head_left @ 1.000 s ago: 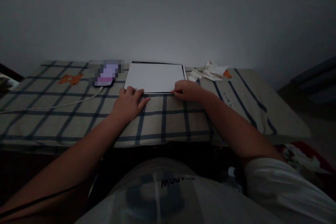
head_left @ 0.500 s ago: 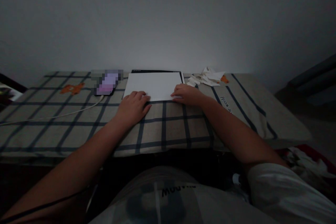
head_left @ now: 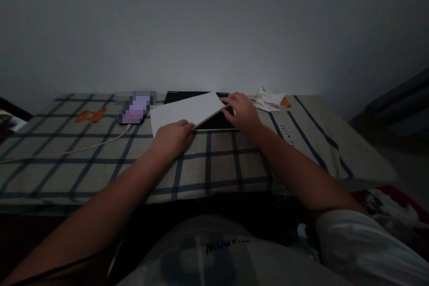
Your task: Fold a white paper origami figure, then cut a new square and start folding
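Left hand [head_left: 172,137]: curled, knuckles up, pressed down on the near edge of the sheet; the grip is mostly closed over the paper.
Right hand [head_left: 241,111]: the sheet's far right corner is pinched in a narrow grip between thumb and fingers.
White sheet [head_left: 186,111]: thin, smooth, rectangular paper, skewed and partly lifted off the pad, at the middle far side of the desk.
Black pad [head_left: 218,121]: flat, dark, hard-edged rectangle, exposed as a triangle beneath the sheet.
Desk [head_left: 100,165]: covered in soft beige cloth with a dark blue grid.
Phone [head_left: 136,108]: far left of the sheet, a pale cable [head_left: 67,152] attached.
Paper scraps [head_left: 268,98]: crumpled white heap, far right.
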A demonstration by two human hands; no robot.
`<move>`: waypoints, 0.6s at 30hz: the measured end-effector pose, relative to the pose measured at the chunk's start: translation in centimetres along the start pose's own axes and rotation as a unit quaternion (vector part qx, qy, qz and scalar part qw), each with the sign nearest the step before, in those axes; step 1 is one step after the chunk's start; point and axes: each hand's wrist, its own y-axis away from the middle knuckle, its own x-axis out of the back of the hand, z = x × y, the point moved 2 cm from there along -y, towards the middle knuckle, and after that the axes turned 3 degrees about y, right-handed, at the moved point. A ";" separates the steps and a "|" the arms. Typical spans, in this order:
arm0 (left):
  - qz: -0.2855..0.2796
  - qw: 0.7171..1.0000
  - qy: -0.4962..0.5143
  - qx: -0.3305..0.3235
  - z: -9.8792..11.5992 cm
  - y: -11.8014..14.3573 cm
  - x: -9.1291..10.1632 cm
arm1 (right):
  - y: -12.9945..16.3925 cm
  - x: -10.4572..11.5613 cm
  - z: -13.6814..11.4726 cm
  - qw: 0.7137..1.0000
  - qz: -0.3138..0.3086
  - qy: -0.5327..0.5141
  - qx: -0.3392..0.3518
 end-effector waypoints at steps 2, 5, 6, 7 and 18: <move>0.018 0.999 0.031 0.012 0.7 -0.2 0.6 | -0.1 -0.2 0.0 0.997 0.016 -0.033 -0.070; 0.025 0.998 0.064 -0.003 2.6 -0.5 1.2 | -0.2 -0.7 0.0 0.979 -0.023 -0.103 -0.173; 0.015 0.997 0.072 -0.008 3.3 -0.4 1.3 | -0.2 -0.9 0.0 0.970 -0.036 -0.133 -0.200; 0.008 0.996 0.082 -0.021 4.1 -0.4 1.2 | -0.2 -1.1 0.0 0.960 -0.045 -0.165 -0.222; 0.052 0.977 0.172 -0.118 4.9 -2.5 0.2 | -0.7 -1.3 -0.1 0.879 -0.077 -0.339 -0.325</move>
